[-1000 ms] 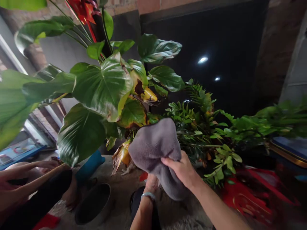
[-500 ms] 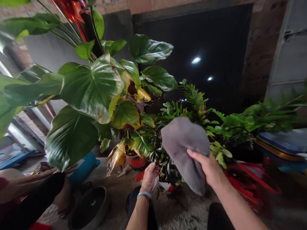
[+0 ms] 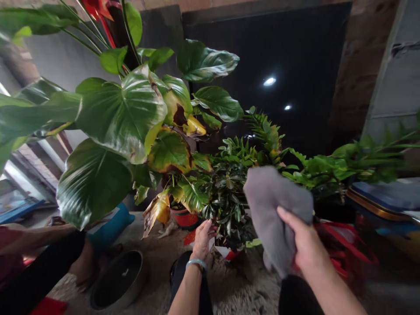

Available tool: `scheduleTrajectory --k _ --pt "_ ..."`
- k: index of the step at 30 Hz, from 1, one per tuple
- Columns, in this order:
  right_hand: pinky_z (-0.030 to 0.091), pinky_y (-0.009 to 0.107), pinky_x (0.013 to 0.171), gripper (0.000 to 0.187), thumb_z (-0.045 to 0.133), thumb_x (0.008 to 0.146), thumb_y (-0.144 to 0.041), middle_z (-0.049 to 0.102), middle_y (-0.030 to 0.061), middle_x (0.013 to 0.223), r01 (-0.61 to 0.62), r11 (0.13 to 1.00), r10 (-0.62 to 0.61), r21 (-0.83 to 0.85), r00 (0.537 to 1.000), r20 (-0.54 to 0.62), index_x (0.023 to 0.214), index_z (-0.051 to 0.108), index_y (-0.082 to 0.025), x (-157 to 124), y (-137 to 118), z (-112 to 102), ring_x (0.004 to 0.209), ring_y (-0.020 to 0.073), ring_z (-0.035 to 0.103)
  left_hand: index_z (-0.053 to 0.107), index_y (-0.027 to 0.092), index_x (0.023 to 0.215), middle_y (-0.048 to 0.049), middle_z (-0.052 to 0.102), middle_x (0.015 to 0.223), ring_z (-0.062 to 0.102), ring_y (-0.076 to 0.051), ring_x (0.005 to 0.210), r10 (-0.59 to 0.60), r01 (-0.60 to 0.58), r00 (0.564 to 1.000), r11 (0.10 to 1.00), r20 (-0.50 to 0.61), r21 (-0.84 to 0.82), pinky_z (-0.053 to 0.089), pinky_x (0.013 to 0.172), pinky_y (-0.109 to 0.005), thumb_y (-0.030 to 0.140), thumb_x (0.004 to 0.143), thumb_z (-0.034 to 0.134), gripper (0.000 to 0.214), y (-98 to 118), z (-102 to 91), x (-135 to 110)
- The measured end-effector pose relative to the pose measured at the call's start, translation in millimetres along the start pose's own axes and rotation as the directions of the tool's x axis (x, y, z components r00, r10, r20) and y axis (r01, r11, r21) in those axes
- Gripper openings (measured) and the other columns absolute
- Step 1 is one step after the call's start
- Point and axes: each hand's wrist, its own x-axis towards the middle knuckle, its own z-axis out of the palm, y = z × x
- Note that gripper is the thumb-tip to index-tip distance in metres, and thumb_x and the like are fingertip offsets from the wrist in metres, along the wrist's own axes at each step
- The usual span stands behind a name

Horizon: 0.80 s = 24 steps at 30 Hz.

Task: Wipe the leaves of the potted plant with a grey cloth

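Note:
My right hand (image 3: pixel 306 245) grips a grey cloth (image 3: pixel 278 210), thumb on top, with the cloth's folds hanging below. The cloth hangs in front of the right side of a bushy dark-green potted plant (image 3: pixel 231 210). At that plant's lower left edge is my left hand (image 3: pixel 202 238), a bracelet on its wrist. Its fingers are curled in against the low leaves; what lies between them is hidden. A white and red pot (image 3: pixel 226 253) shows under the plant, just right of the left hand.
A large broad-leaved plant (image 3: pixel 123 109) with browned leaves rises at left, beside a red pot (image 3: pixel 184 217). A dark basin (image 3: pixel 118 280) stands on the floor near another person's leg (image 3: pixel 42 271). Right are a red bag (image 3: pixel 348 243) and a blue-lidded box (image 3: pixel 380 201). A dark panel (image 3: pixel 305 57) stands behind.
My right hand has moved right and slightly down with the cloth, uncovering more of the bushy plant. My left hand stays at the plant's lower edge. The view has shifted slightly.

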Motion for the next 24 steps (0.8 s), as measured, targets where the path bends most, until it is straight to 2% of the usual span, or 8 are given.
scheduleTrajectory --k 3,5,9,13,16,18,21,24 --pt "0.058 0.039 0.085 0.048 0.079 0.047 -0.031 0.079 0.0051 0.094 0.074 0.991 -0.074 0.113 0.997 -0.009 0.093 0.072 -0.021 26 -17 27 0.103 0.0314 0.069 0.065 0.016 0.060 0.0003 0.063 0.056 0.059 -0.014 0.055 0.003 -0.004 1.000 1.000 -0.027 -0.004 0.044 0.053 -0.025 0.050 0.038 0.087 0.047 -1 1.1 -1" --pt "0.059 0.040 0.083 0.032 0.077 0.050 -0.032 0.079 0.0069 0.082 -0.124 0.989 0.120 0.081 0.991 0.058 0.079 0.072 -0.021 26 1 28 0.099 0.0331 0.070 0.064 0.016 0.059 0.0003 0.062 0.056 0.059 -0.014 0.054 0.005 -0.005 1.000 1.000 -0.030 -0.001 0.044 0.052 -0.025 0.050 0.037 0.087 0.047 -1 0.9 -1" --pt "0.059 0.045 0.078 0.027 0.076 0.055 -0.043 0.077 0.0124 0.069 -0.507 0.848 0.527 -0.158 0.840 0.132 0.067 0.071 -0.019 -13 61 -6 0.094 0.0388 0.071 0.063 0.016 0.059 0.0010 0.061 0.053 0.058 -0.013 0.052 0.009 -0.009 1.000 1.000 0.003 0.024 0.043 0.050 -0.024 0.052 0.040 0.086 0.046 -1 -1.1 0" --pt "0.059 0.042 0.079 0.048 0.085 0.049 -0.040 0.079 0.0107 0.084 -0.383 0.905 0.411 -0.187 0.899 0.150 0.088 0.074 -0.015 -40 57 -21 0.093 0.0358 0.072 0.060 0.016 0.056 0.0007 0.060 0.052 0.057 -0.013 0.052 0.004 -0.005 1.000 0.999 0.018 0.039 0.042 0.050 -0.024 0.053 0.040 0.086 0.047 -2 -1.8 2" --pt "0.059 0.041 0.078 0.056 0.086 0.041 -0.035 0.079 0.0075 0.088 -0.123 0.992 0.123 -0.008 0.992 0.033 0.093 0.073 -0.016 -19 15 5 0.092 0.0337 0.072 0.064 0.016 0.060 0.0002 0.062 0.055 0.058 -0.014 0.055 0.006 -0.006 1.000 0.999 0.011 0.044 0.043 0.051 -0.024 0.053 0.040 0.085 0.047 -3 -0.7 2" --pt "0.058 0.039 0.079 0.052 0.084 0.041 -0.031 0.079 0.0035 0.087 0.045 0.994 -0.041 0.099 0.998 -0.036 0.090 0.073 -0.018 5 -4 24 0.092 0.0309 0.072 0.065 0.016 0.061 0.0003 0.062 0.056 0.059 -0.014 0.056 0.007 -0.007 1.000 0.999 0.005 0.045 0.043 0.051 -0.024 0.054 0.040 0.084 0.048 -2 -0.2 0" --pt "0.059 0.040 0.077 0.037 0.082 0.044 -0.028 0.078 0.0032 0.076 -0.054 0.993 0.054 0.101 0.999 0.002 0.079 0.073 -0.020 27 7 32 0.085 0.0303 0.073 0.066 0.015 0.063 0.0001 0.063 0.058 0.059 -0.014 0.056 0.013 -0.013 1.000 0.999 -0.009 0.041 0.044 0.051 -0.024 0.055 0.038 0.084 0.050 -3 -1.4 -1" --pt "0.058 0.044 0.074 0.032 0.080 0.050 -0.037 0.078 0.0079 0.071 -0.280 0.954 0.288 -0.106 0.954 0.078 0.075 0.073 -0.018 9 50 8 0.083 0.0344 0.073 0.065 0.015 0.062 0.0008 0.060 0.057 0.058 -0.014 0.057 0.027 -0.027 1.000 0.997 0.004 0.069 0.044 0.051 -0.025 0.056 0.043 0.084 0.049 -6 -5.2 2"
